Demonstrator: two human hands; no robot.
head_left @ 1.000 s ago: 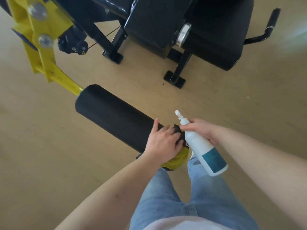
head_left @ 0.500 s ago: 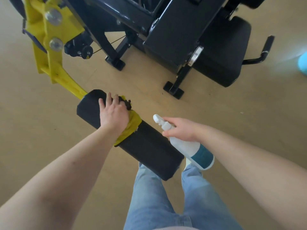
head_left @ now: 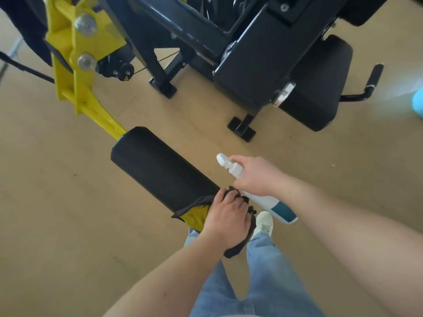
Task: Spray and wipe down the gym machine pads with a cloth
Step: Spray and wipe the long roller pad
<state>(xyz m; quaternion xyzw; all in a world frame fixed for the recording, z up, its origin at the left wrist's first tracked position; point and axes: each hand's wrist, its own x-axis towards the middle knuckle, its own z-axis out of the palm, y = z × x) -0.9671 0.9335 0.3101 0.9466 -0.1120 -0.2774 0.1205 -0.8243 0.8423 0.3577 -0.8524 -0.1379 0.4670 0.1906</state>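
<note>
step: wipe pass on the roller pad (head_left: 160, 170), cloth at its near end, by the person's legs
left hand (head_left: 225, 216): fingers curled over the cloth (head_left: 194, 216), bunching it and pressing it onto the pad's end
right hand (head_left: 256, 177): wrapped round the neck of the spray bottle (head_left: 274, 205), nozzle up and to the left, just beside the pad; can't tell if a finger is on the trigger
how to do it well: spread the cloth flatter so more of it bears on the foam; run full-length strokes toward the yellow arm (head_left: 91, 106); wrap round to catch the underside, which this view hides; cover the end cap too
bottle: park it clear of the stroke path, nozzle aimed away from the face
risk: the roller may spin under the hand, so press down and don't drag lightly
pad location: sticks out from the yellow arm, above the floor (head_left: 68, 202), lower centre of view
pad look: matte black foam cylinder, no sheen or wet streaks that I can make out, no tears visible
cloth look: yellow with a dark frayed edge, part hanging below the wrist
left to do, my read: seat pad (head_left: 320, 88) at upper right looks untouched
</note>
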